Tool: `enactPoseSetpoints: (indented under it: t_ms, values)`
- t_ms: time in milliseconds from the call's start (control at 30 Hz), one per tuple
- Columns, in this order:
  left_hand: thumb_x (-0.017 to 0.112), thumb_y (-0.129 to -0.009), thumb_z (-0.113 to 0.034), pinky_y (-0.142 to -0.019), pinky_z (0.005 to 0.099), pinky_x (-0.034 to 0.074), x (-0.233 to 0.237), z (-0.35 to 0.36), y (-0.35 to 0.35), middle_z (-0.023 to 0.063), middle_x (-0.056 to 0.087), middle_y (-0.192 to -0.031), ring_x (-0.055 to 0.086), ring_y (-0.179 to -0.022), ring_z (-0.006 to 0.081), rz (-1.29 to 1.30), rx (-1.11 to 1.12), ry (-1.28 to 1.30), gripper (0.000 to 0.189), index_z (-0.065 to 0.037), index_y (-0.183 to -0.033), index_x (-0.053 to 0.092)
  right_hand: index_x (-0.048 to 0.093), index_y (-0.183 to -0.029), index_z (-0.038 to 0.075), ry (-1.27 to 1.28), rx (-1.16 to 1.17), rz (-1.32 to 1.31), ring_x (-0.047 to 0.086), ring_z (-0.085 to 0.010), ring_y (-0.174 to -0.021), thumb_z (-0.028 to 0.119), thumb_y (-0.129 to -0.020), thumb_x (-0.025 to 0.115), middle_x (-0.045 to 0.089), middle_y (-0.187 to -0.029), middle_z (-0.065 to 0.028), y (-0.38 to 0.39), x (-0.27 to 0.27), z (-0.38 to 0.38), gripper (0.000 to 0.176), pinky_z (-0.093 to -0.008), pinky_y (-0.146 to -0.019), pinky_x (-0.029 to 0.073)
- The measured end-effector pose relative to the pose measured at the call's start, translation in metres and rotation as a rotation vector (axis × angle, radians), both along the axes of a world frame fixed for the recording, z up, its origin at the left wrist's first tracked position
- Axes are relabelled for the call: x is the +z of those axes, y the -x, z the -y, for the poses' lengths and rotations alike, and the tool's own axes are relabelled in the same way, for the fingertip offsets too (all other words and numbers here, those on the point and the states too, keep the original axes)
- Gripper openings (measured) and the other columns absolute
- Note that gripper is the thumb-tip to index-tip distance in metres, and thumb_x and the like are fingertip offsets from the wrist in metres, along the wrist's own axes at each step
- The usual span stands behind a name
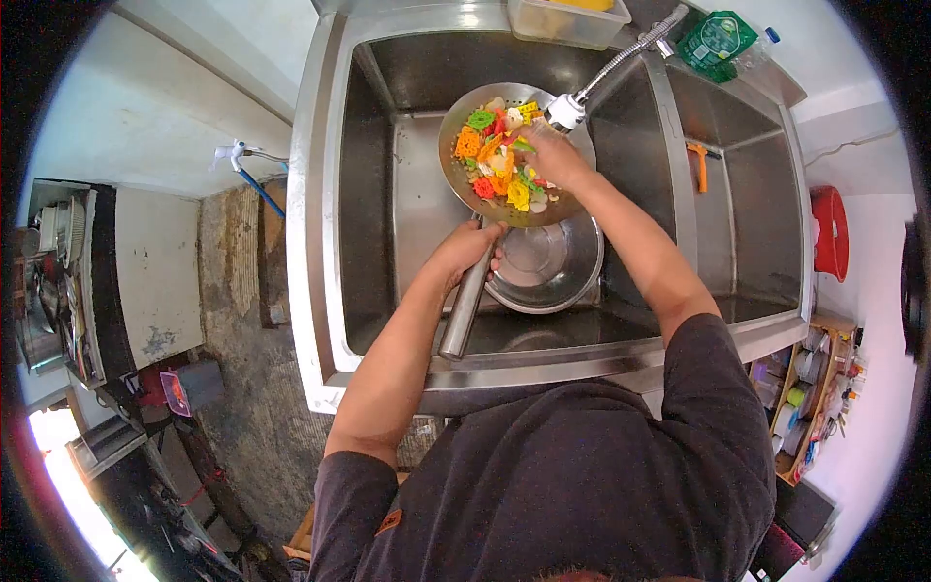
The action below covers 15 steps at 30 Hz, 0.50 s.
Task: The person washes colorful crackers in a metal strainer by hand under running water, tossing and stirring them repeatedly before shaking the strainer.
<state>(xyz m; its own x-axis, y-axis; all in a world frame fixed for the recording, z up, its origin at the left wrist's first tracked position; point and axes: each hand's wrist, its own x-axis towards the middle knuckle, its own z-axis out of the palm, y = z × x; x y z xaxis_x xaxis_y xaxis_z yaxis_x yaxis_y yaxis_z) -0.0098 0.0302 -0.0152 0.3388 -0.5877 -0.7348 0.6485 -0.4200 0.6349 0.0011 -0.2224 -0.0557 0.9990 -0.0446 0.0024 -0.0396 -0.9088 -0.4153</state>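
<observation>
My left hand [472,249] is wrapped around the thick metal handle [465,306] of a round perforated strainer [456,179]. The strainer is held over the sink and contains many small colourful pieces [497,165] in orange, green, yellow, red and white, some of them lattice-shaped. My right hand [551,155] reaches in from the right, its fingers apart and touching the pieces. Right beside that hand is the white head of a flexible tap [565,113]. Below the strainer sits a shiny metal bowl [582,281], partly covered by it.
The steel sink [417,252] has a second basin on the right, where an orange-handled tool [699,167] hangs. On the back ledge stand a clear plastic tub [562,24] and a green-labelled bottle [718,44]. A red basin [829,233] is against the right wall.
</observation>
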Motion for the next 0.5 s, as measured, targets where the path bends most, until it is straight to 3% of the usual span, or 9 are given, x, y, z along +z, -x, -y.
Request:
enactPoseSetpoints:
  t_ms: [33,67,133,267,367,433,500]
  values:
    - [0.06,-0.096,-0.031,-0.042,0.0301,0.047,0.001,0.0,0.0,0.0033,0.056,-0.074,0.053,-0.051,0.0118,0.013,0.001,-0.002,0.03,-0.003,-0.103,0.05,0.053,-0.129,0.016,0.01,-0.063,0.0,0.065,-0.0403,-0.099,0.035,-0.092,0.06,0.066,-0.11,-0.0232,-0.004,-0.005,0.001,0.042,-0.0482,-0.088,0.052]
    - [0.06,-0.096,-0.031,-0.042,0.0301,0.047,0.001,0.001,0.0,0.0033,0.056,-0.074,0.053,-0.051,0.0118,0.011,0.003,0.0,0.03,-0.003,-0.103,0.05,0.053,-0.129,0.016,0.013,-0.061,-0.002,0.065,-0.0403,-0.099,0.035,-0.092,0.06,0.066,-0.11,-0.0232,-0.005,-0.008,0.005,0.042,-0.0482,-0.088,0.052]
    - [0.06,-0.096,-0.031,-0.041,0.0299,0.046,0.001,0.001,-0.001,0.0031,0.055,-0.074,0.053,-0.05,0.0118,-0.038,0.027,0.0,0.031,-0.004,-0.105,0.049,0.052,-0.131,0.016,0.049,-0.116,-0.126,0.067,-0.0407,-0.095,0.049,-0.091,0.059,0.068,-0.107,-0.0226,-0.003,0.015,0.002,0.052,-0.0496,-0.086,0.052]
    - [0.06,-0.096,-0.031,-0.042,0.0297,0.046,-0.002,0.0,-0.002,0.003,0.055,-0.073,0.053,-0.05,0.0118,-0.028,0.025,-0.004,0.03,-0.005,-0.106,0.048,0.049,-0.134,0.018,0.113,-0.075,-0.237,0.067,-0.0405,-0.096,0.046,-0.092,0.058,0.068,-0.107,-0.0231,-0.002,0.026,-0.002,0.051,-0.0492,-0.089,0.052]
    - [0.06,-0.096,-0.031,-0.042,0.0295,0.046,0.0,0.001,-0.002,0.0026,0.055,-0.073,0.053,-0.05,0.0116,-0.015,0.01,-0.011,0.03,-0.006,-0.107,0.049,0.048,-0.135,0.018,0.066,-0.1,-0.193,0.067,-0.041,-0.096,0.04,-0.096,0.052,0.068,-0.107,-0.0231,0.001,0.001,0.013,0.045,-0.0499,-0.089,0.051]
    - [0.06,-0.096,-0.031,-0.042,0.0289,0.046,0.005,0.001,-0.002,0.0022,0.055,-0.073,0.053,-0.05,0.0112,-0.029,0.036,0.001,0.029,-0.005,-0.107,0.05,0.045,-0.142,0.018,-0.044,0.02,0.066,0.065,-0.0394,-0.101,0.035,-0.097,0.054,0.067,-0.109,-0.0246,-0.002,-0.011,0.02,0.049,-0.0482,-0.091,0.05]
    - [0.059,-0.096,-0.03,-0.043,0.0303,0.048,-0.006,0.0,-0.003,0.0034,0.057,-0.074,0.054,-0.051,0.0119,-0.033,0.045,0.013,0.029,-0.005,-0.108,0.05,0.045,-0.142,0.018,-0.054,-0.065,-0.034,0.064,-0.0389,-0.103,0.034,-0.098,0.052,0.066,-0.112,-0.0238,0.001,-0.001,0.02,0.047,-0.0473,-0.093,0.05]
